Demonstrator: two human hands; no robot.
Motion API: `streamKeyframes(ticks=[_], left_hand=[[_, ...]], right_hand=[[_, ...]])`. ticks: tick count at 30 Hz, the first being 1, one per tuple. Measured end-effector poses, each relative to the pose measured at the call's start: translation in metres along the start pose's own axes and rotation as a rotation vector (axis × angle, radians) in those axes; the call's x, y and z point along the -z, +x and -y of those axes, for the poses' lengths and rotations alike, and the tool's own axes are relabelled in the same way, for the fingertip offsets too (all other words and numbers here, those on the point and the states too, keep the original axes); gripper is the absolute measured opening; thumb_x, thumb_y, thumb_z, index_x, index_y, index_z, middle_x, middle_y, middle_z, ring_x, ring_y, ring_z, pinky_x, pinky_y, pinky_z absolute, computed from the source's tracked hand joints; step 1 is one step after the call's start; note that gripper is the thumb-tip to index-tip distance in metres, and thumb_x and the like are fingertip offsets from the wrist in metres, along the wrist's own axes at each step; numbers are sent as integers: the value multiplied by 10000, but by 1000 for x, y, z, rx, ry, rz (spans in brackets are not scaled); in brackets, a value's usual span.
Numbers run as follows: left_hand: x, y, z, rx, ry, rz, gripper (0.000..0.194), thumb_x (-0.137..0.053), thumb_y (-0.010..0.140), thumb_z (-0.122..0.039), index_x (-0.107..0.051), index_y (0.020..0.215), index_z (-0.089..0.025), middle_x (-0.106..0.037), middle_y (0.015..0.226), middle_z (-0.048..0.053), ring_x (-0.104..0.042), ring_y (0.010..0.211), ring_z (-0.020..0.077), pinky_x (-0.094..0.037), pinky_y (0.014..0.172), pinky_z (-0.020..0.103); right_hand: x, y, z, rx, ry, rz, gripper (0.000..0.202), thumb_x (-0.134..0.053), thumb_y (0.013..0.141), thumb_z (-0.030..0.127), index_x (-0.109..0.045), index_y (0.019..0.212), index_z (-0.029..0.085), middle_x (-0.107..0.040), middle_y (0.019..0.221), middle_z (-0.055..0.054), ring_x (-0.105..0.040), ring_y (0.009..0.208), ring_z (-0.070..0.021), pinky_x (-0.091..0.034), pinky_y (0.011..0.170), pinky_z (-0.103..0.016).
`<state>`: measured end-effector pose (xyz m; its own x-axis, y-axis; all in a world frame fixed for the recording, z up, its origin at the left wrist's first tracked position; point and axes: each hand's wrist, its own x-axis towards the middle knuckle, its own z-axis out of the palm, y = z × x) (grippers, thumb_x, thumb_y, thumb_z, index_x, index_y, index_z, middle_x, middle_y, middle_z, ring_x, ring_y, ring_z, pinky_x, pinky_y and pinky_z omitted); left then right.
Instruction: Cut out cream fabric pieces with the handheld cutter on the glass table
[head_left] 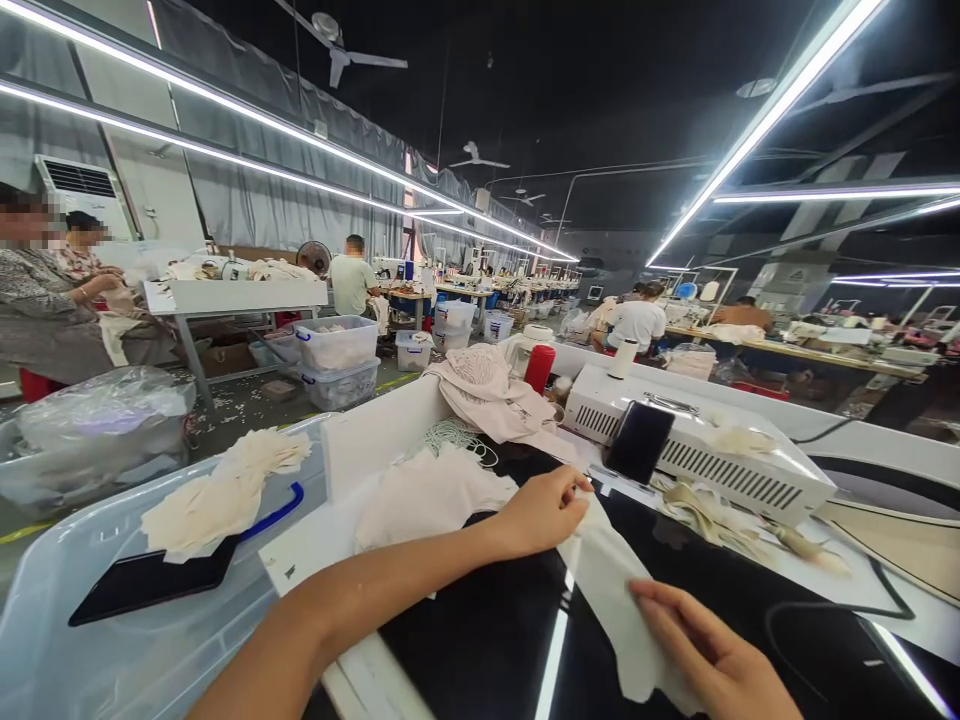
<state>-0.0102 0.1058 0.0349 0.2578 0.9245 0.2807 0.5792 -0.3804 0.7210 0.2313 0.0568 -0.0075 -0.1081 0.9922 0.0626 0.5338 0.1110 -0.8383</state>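
A long pale fabric piece [611, 585] slants over the glossy black work surface [480, 620]. At its far end, my left hand [544, 512] is closed, fingertips pinched on the fabric. My right hand [705, 640] holds the near part by its right edge, thumb and fingers pressed around it. Left of my left wrist lies a heap of pale fabric pieces [427, 495], with thin green cord [457, 437] behind it. A dark phone [640, 440] leans against a white vented machine housing [720, 450] beyond my hands.
A blue-tinted bin [45, 600] on the left holds fabric scraps [225, 495] and a dark flat object [154, 585]. A red thread cone [539, 368] stands behind. Loose scraps [712, 525] lie right. Other people sit or stand farther off.
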Motion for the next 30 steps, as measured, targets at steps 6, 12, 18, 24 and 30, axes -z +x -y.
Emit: streamKeyframes(ticks=[6,12,18,24,30], left_hand=[[-10,28,30,96,113,-11,316,-694,1090,-376,-676,1321,-162,-712,1264,96,-727,1081,241,-638,952,453],[19,4,37,98,301,44,301,-708,1080,-346,-689,1323,-169,-693,1348,107,-704,1188,267,-611,1038,499],[103,-43,65,307,499,-64,297,-692,1089,-372,-689,1311,-175,-692,1342,110,-698,1191,267,-606,1038,497],[130,-72,91,417,486,-69,317,-701,1085,-396,-690,1301,-164,-711,1283,100,-726,1094,244,-641,957,452],[124,-74,99,386,400,-121,315,-698,1086,-400,-694,1299,-168,-709,1294,98,-723,1108,250,-639,965,453]], right_hand=[[5,65,-15,139,-300,-258,575,-534,862,701,-848,1045,256,-760,681,-40,-721,597,-291,-566,528,-373],[-16,76,-31,347,-324,-287,548,-532,853,631,-821,1075,220,-797,1182,-172,-728,1156,-445,-541,1065,-652],[-37,47,-27,446,-288,-206,387,-574,940,592,-824,1072,328,-792,1240,-74,-743,1190,-360,-579,1070,-562],[-49,26,-22,472,-268,-89,317,-611,971,578,-818,1027,344,-814,1197,-42,-808,1122,-289,-676,905,-372],[-54,5,-15,490,-255,-88,325,-603,981,598,-818,990,355,-831,1152,-21,-828,1104,-265,-686,893,-307]])
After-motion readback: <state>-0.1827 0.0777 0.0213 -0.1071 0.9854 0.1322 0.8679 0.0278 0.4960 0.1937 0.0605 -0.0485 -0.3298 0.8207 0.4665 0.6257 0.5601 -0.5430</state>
